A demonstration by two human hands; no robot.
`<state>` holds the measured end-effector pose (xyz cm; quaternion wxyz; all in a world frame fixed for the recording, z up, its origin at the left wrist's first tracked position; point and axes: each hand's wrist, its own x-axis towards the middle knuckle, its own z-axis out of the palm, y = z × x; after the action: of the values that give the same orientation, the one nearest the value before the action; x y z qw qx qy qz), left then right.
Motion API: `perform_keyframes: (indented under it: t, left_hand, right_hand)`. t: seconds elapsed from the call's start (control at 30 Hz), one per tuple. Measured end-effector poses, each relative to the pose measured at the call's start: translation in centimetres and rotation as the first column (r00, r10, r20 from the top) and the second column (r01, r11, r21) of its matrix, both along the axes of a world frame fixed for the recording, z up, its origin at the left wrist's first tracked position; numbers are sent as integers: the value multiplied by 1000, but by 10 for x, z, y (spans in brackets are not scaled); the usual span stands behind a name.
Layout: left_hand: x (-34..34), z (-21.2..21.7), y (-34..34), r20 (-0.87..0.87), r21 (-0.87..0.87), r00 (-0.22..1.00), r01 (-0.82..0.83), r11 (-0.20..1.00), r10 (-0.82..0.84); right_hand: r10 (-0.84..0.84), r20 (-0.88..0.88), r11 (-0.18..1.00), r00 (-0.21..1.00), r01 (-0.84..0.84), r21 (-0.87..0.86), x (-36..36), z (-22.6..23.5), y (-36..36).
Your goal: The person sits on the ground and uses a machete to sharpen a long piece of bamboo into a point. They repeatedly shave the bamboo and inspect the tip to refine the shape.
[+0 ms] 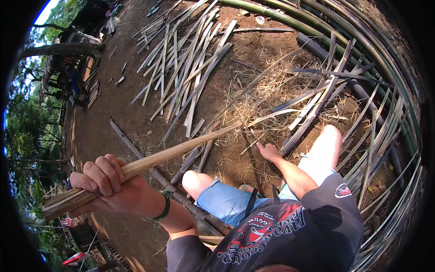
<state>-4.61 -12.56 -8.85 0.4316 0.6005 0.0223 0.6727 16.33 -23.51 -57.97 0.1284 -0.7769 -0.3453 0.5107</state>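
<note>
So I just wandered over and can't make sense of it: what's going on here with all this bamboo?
A person sits on bare dirt among split bamboo. The left hand is closed around a long bamboo strip, raised at a slant. The right hand reaches down to the dry shavings on the ground. More cut slats lie ahead, green poles to the right.

- The right hand (268, 151) reaches into dry straw (253, 113); what its fingertips touch is unclear.
- The long green bamboo poles (362, 41) run past the picture's rim.
</note>
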Motion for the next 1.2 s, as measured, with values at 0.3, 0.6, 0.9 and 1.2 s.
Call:
perform_keyframes:
  t: [0.3, 0.6, 0.9, 1.2]
  left_hand:
    - [34, 27, 54, -69, -252, 620, -769, 588, 782]
    - [4, 80, 109, -103, -244, 712, -695, 677, 694]
    - [26, 45, 150, -181, -288, 907, -418, 862, 380]
    - [9, 38, 160, -194, -267, 979, -108, 958, 57]
  right_hand:
    - [-186, -411, 936, 893, 288, 203, -19, 57, 21]
    - [-178, -603, 889, 778, 390, 241, 6, 124, 57]
    - [-100, -688, 904, 719, 355, 240, -6, 155, 47]
    - [-86, -687, 889, 722, 366, 273, -24, 177, 38]
